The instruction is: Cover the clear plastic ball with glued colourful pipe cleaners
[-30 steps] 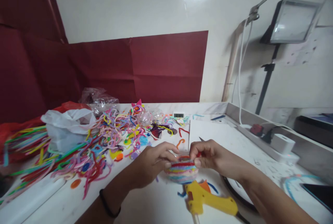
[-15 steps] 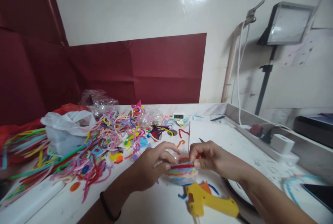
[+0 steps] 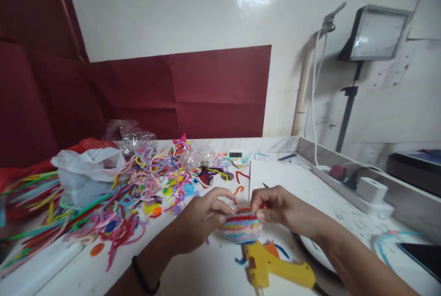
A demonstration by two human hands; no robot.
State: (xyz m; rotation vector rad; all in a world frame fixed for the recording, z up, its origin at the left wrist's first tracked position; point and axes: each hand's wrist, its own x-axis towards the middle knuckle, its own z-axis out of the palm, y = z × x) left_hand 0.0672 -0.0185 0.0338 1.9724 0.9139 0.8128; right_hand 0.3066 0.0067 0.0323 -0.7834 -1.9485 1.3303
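Note:
A small ball (image 3: 241, 230) wound in coloured stripes of pipe cleaner sits low in the middle, just above the white table (image 3: 206, 273). My left hand (image 3: 201, 215) cups its left side, fingers curled round it. My right hand (image 3: 275, 206) pinches a red pipe-cleaner end (image 3: 245, 209) against the ball's top right. Directly below the ball a yellow glue gun (image 3: 275, 270) lies on the table.
A heap of loose coloured pipe cleaners (image 3: 131, 190) covers the table's left half, with a white plastic bag (image 3: 86, 167) and a red bag (image 3: 20, 172). A small digital clock (image 3: 235, 154) stands at the back. A power strip with plugs (image 3: 365, 190) lies right; a lamp on a stand (image 3: 375, 34) rises behind.
Both hands and the ball stay in nearly the same place. The view has shifted slightly; the glue gun appears a little lower and to the left.

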